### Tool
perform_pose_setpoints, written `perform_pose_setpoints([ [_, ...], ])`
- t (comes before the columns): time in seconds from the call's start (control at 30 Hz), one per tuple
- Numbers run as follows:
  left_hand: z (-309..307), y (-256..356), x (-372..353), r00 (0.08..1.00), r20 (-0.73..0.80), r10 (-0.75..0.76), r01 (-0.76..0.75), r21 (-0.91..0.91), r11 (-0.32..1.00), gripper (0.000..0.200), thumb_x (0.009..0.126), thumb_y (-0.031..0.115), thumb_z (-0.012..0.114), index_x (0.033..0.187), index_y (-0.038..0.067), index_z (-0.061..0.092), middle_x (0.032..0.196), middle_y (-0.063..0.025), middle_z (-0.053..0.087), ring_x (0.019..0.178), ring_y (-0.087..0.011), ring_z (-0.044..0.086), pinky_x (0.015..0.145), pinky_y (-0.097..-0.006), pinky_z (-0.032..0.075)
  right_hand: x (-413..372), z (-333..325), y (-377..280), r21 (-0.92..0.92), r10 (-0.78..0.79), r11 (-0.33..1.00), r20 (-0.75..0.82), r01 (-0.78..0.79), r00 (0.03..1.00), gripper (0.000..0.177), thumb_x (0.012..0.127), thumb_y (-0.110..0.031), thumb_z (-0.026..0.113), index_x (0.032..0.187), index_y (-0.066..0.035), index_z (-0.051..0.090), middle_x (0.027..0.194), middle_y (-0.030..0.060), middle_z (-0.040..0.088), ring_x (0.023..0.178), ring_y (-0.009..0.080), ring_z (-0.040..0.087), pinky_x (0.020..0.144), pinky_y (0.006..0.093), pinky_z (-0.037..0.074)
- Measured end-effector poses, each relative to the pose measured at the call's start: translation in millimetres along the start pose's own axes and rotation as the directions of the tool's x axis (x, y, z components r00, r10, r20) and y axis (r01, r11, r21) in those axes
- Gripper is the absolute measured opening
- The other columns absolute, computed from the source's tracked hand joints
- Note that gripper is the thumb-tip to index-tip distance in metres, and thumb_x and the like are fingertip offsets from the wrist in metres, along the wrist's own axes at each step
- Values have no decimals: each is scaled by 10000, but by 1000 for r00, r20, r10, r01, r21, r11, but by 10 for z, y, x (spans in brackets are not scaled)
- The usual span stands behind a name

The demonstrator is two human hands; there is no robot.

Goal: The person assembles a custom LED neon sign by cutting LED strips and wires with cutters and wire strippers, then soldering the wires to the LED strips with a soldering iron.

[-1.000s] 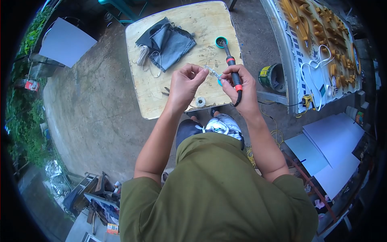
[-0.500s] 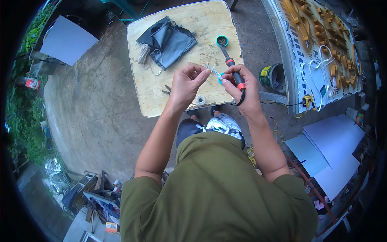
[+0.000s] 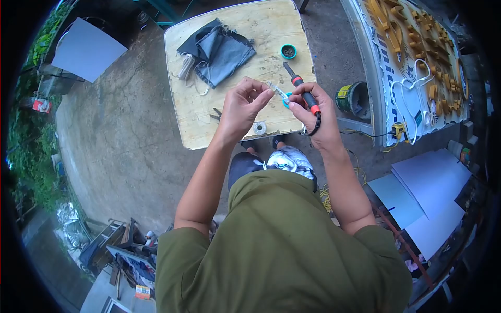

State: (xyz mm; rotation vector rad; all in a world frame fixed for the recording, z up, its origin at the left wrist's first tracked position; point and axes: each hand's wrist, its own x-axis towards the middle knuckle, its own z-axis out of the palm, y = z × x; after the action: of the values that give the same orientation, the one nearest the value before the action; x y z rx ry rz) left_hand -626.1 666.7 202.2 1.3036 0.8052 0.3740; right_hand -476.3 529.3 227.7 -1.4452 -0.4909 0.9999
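My right hand (image 3: 318,112) is wrapped around a soldering iron (image 3: 306,94) with a black and red handle, its tip pointing away over the table. The thumb and finger of that hand also pinch a short, pale strip (image 3: 282,94), like a piece of LED strip. Close to the strip's far end, my left hand (image 3: 247,101) is closed in a pinch; what sits between its fingertips is too small to make out. Beneath the hands lie a small spool (image 3: 259,128) of solder-like wire and dark-handled pliers or cutters (image 3: 215,115), partly hidden by my left wrist.
The wooden table (image 3: 195,133) bears a grey-blue cloth (image 3: 224,55), a bundle of white cord (image 3: 186,68) and a small teal-rimmed tin (image 3: 288,51). Another teal item shows behind the strip. To the right stand a bucket (image 3: 359,99) and a board (image 3: 383,88) with yellow-brown letter shapes.
The strip's far end and my left fingertips have come closer together. My right hand and the soldering iron have shifted very slightly down.
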Motion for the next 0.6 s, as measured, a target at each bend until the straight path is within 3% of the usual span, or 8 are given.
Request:
perform_pose_setpoints([
  [0.6,-39,45,-3,1000,20,20,-19,-28,999,142,981,170,758,993,51,681,864,66,629,798,-9,527,711,-187,426,49,10,7,47,0,999,9,-1,1000,227,888,34,717,1088,-38,637,973,38,694,896,79,648,813,248,543],
])
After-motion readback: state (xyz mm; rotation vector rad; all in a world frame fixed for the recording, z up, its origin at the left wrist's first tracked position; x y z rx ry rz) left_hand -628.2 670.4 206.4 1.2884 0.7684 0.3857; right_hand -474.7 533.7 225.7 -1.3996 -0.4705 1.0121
